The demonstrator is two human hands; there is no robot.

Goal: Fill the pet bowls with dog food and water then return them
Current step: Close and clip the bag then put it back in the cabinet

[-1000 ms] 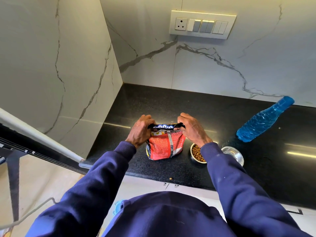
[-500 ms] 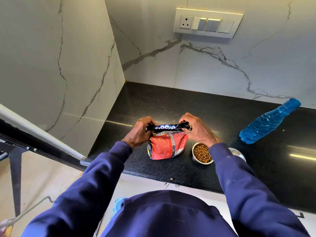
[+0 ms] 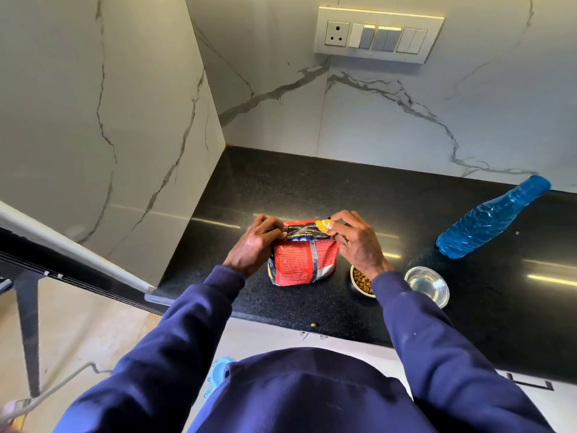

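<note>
A red dog food bag (image 3: 301,264) stands upright on the black counter (image 3: 281,189). My left hand (image 3: 254,243) pinches the left end of its folded black top, and my right hand (image 3: 357,240) pinches the right end. Just right of the bag sits a small bowl of brown kibble (image 3: 362,281), partly hidden by my right forearm. Beside that is a steel bowl (image 3: 427,285) holding clear water. A blue water bottle (image 3: 490,218) stands at the back right of the counter.
A single kibble piece (image 3: 313,325) lies near the counter's front edge. Marble walls close off the left and back, with a switch panel (image 3: 379,34) high on the back wall. A white and black railing (image 3: 68,251) runs at the left.
The bag's top has been folded further over, now showing a yellow corner at the right. Both hands stay on the top edge. The view shifted, uncovering more of the water bowl.
</note>
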